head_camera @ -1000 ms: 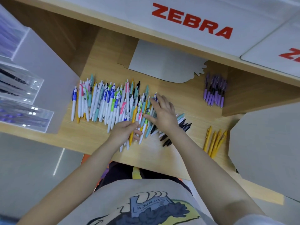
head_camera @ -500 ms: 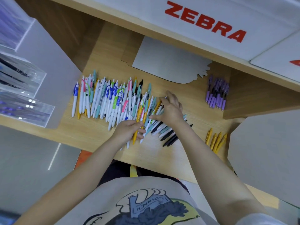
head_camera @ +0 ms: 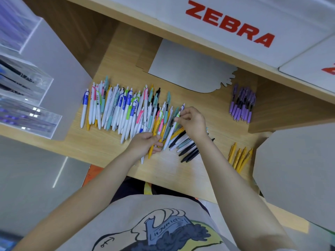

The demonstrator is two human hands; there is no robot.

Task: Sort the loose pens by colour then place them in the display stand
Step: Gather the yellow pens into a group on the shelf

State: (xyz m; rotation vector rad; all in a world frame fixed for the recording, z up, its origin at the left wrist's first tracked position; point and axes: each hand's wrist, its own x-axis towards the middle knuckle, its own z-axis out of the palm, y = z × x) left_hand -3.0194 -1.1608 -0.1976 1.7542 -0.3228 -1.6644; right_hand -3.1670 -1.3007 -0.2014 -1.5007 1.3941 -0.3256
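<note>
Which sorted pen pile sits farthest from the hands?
The purple pens, grouped at the back right by the wooden shelf wall. The yellow pens lie at the front edge, nearer the right hand.

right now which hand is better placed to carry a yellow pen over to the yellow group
Right. The right hand is at the mixed pile's right end, nearer the yellow group; the left hand grips pens farther left.

A stationery shop, by the look of it — white signs along the top of the frame carry the pen brand ZEBRA in red, clear plastic display trays of pens stand at the left, and dozens of loose pens cover the wooden tabletop.
</note>
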